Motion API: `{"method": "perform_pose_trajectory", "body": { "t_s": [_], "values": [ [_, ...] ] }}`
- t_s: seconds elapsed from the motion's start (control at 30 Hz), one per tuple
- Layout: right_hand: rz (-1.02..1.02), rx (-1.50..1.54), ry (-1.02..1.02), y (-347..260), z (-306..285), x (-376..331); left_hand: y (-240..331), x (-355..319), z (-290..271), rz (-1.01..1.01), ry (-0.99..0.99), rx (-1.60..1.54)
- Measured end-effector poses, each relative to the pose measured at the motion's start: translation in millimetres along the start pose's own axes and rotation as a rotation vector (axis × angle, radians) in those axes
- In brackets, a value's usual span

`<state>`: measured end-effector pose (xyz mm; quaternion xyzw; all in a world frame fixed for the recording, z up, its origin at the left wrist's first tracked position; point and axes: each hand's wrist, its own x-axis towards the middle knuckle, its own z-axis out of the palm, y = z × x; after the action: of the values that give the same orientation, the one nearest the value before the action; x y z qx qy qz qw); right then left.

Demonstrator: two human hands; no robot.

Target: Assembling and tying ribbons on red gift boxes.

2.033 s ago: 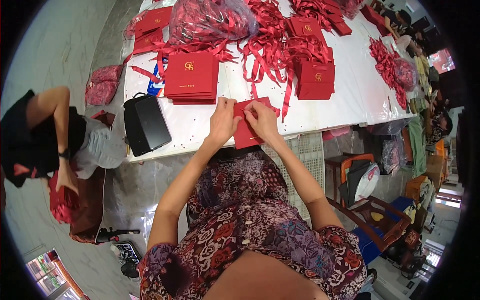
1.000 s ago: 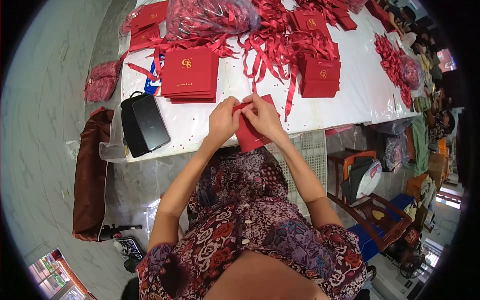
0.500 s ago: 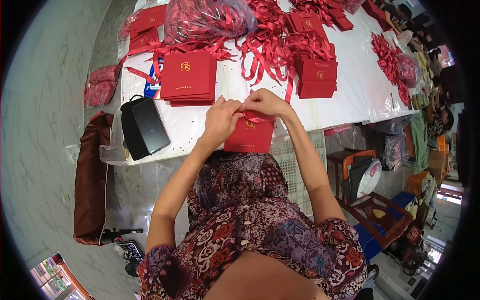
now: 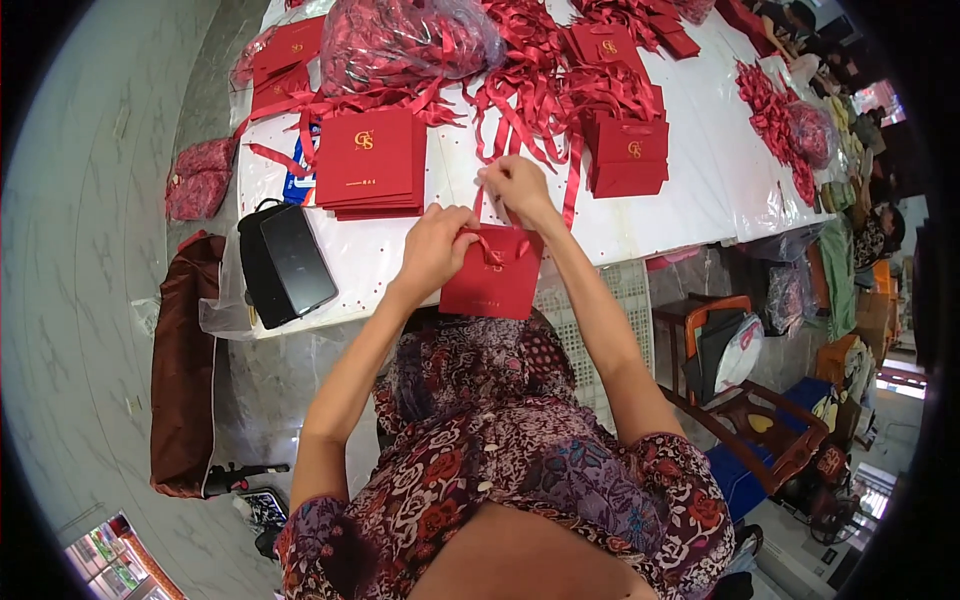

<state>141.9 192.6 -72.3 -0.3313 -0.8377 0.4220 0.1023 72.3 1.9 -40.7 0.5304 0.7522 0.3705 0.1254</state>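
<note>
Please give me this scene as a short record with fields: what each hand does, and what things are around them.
left hand: grips the top edge of a small red paper bag
right hand: raised above the bag, pinching a red ribbon
bag position: at the near edge of the white table
left of hands: stack of flat red bags, black pouch
right of hands: standing red bags
behind: loose red ribbons

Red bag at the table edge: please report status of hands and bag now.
Left hand grips red bag top edge. Right hand pulls ribbon up from it. Nothing blocks; stack of red bags lies beside.
</note>
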Motion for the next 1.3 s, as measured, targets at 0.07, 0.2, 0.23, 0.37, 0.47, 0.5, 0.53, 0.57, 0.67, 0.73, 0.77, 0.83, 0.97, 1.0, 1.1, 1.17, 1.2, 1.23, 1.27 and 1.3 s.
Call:
{"method": "perform_pose_trajectory", "body": {
  "t_s": [0.07, 0.2, 0.23, 0.37, 0.47, 0.5, 0.53, 0.57, 0.67, 0.73, 0.77, 0.83, 0.97, 1.0, 1.1, 1.17, 1.2, 1.23, 1.27, 1.3],
  "values": [
    [-0.063, 0.059, 0.084, 6, -3, 0, -4, -4, 7, -0.059, 0.037, 0.001],
    [-0.103, 0.103, 0.189, 24, -13, 1, -14, -5, 15, -0.130, 0.064, 0.028],
    [-0.082, 0.069, 0.227, 23, -12, -2, -16, -5, 16, -0.100, 0.099, 0.048],
    [-0.024, -0.156, 0.138, 11, -9, -6, -17, 6, 21, -0.046, 0.190, 0.177],
    [-0.083, -0.236, 0.213, 25, -4, -8, -1, 30, 36, -0.049, 0.152, 0.238],
    [-0.120, -0.304, 0.277, 39, -2, -2, 0, 39, 44, -0.043, 0.163, 0.228],
    [-0.096, -0.284, 0.295, 45, 7, 0, -6, 43, 52, -0.030, 0.176, 0.215],
    [-0.025, -0.262, 0.260, 36, 12, -1, -19, 45, 56, -0.071, 0.144, 0.217],
    [-0.050, -0.044, 0.269, 43, 19, -3, -33, 49, 65, -0.158, 0.160, 0.277],
    [-0.091, 0.181, 0.212, 23, 16, -8, -52, 44, 62, -0.275, 0.212, 0.268],
    [-0.096, 0.226, 0.232, 27, 10, -11, -51, 46, 67, -0.217, 0.239, 0.265],
    [-0.082, 0.326, 0.223, 32, 0, -15, -42, 51, 70, -0.168, 0.253, 0.119],
    [-0.137, 0.358, 0.187, 26, 1, -11, -40, 53, 69, -0.188, 0.197, -0.261],
    [-0.213, 0.327, 0.168, 24, 2, -10, -47, 53, 71, -0.207, 0.191, -0.417],
    [-0.179, 0.373, 0.097, 20, -3, -12, -11, 52, 52, -0.173, 0.211, -0.378],
    [-0.221, 0.431, 0.053, 19, -2, -8, -9, 49, 43, -0.196, 0.250, -0.297],
    [-0.259, 0.490, 0.006, 17, 4, -4, -17, 47, 39, -0.100, 0.288, -0.206],
    [-0.286, 0.555, -0.046, 14, 11, -4, -19, 43, 35, -0.015, 0.315, -0.112],
    [-0.282, 0.578, -0.088, 15, 13, -5, -22, 44, 36, -0.026, 0.276, -0.157],
    [-0.256, 0.611, -0.059, 17, 7, -8, -17, 47, 36, -0.053, 0.252, -0.198]
  ]
}}
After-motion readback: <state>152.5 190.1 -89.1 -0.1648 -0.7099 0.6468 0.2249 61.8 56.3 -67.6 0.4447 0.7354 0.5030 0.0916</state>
